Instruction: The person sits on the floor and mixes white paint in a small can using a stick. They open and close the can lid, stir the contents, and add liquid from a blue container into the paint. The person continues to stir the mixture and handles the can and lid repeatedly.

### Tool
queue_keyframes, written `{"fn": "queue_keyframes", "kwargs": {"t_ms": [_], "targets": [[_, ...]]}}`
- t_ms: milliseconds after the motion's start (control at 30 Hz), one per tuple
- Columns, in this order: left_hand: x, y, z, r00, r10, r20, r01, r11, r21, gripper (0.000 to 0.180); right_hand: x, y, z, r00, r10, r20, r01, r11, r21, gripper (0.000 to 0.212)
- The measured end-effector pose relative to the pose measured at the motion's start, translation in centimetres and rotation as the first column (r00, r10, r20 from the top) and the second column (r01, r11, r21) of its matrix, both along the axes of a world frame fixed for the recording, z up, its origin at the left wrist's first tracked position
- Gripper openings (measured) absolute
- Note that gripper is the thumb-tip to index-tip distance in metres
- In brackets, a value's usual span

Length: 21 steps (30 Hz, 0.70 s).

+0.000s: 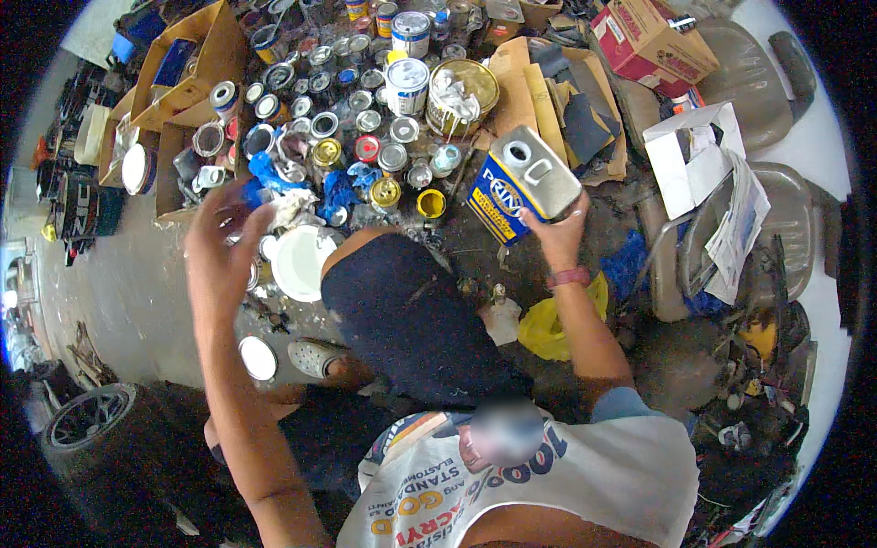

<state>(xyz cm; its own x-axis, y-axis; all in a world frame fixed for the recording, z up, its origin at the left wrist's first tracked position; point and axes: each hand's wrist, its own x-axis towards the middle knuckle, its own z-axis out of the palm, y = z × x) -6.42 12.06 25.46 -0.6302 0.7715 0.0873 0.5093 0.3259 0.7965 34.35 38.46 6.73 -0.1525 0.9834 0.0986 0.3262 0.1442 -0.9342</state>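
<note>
My right hand (559, 228) is wrapped round the lower side of a rectangular metal can (539, 173) with a blue and yellow label. The can is tilted, and its round spout on top is uncapped. Raised on the left, my left hand (224, 228) is curled and slightly blurred. A small blue piece that looks like a cap (255, 193) shows at its fingertips. Below and to the right of that hand is a round white tub (300, 265), partly hidden by my knee. A yellow-rimmed cup (430, 203) stands left of the metal can.
Several paint cans crowd the floor ahead, including a white-labelled can (406, 89) and a large smeared pail (462, 99). Blue rags (340, 194) lie among them. Cardboard boxes (187, 64) stand at the left, brown chairs (758, 228) at the right. A yellow plastic bag (557, 324) lies below my right forearm.
</note>
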Motion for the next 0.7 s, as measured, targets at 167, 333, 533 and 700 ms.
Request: {"fn": "queue_keyframes", "kwargs": {"t_ms": [167, 333, 533, 700], "targets": [[9.5, 17.0, -1.1, 0.937, -0.342, -0.076, 0.337, 0.939, -0.069, 0.046, -1.7, -0.8, -8.8, 0.988, -0.142, -0.062, 0.143, 0.99, 0.017, 0.122], [17.4, 27.3, -8.5, 0.817, -0.558, -0.146, 0.486, 0.803, -0.345, 0.044, -2.8, -2.4, -12.7, 0.969, -0.245, -0.021, 0.245, 0.969, 0.011, 0.126], [21.0, 29.8, -19.1, 0.722, -0.658, -0.213, 0.483, 0.7, -0.527, 0.018, -2.3, -3.8, -12.8, 0.981, -0.19, -0.045, 0.177, 0.962, -0.207, 0.132], [21.3, 30.5, -20.8, 0.774, -0.603, -0.19, 0.465, 0.747, -0.476, 0.021, -0.3, -5.0, -13.0, 0.991, -0.134, 0.029, 0.137, 0.981, -0.134, 0.116]]}}
